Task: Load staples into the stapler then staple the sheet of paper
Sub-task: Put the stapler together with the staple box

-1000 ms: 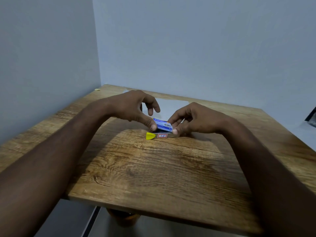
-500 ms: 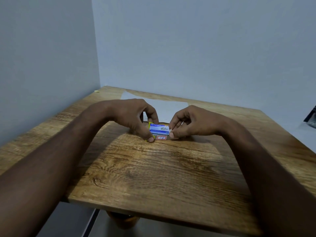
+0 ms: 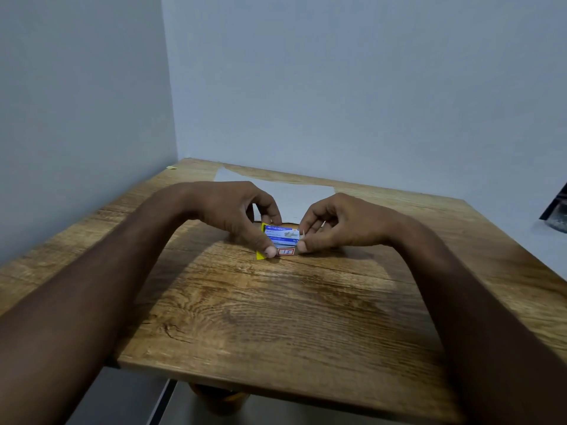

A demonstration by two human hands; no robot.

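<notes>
A small blue and white staple box [image 3: 282,234] is held just over the table between both hands. My left hand [image 3: 233,213] grips its left end with thumb and fingers. My right hand [image 3: 337,222] pinches its right end, where a small white flap sticks out. Right under and in front of the box lies the stapler [image 3: 286,251], mostly hidden; only its yellow ends and a red-bordered label show. A white sheet of paper [image 3: 294,194] lies flat behind the hands.
The wooden table [image 3: 276,317] stands in a corner, with pale walls to the left and behind. A dark object [image 3: 557,210] sits past the table's right edge. Something round and brownish [image 3: 214,397] shows under the front edge.
The staple box has come down from above the stapler to just over it and turned level. My right fingers have shifted to the box's right end flap.
</notes>
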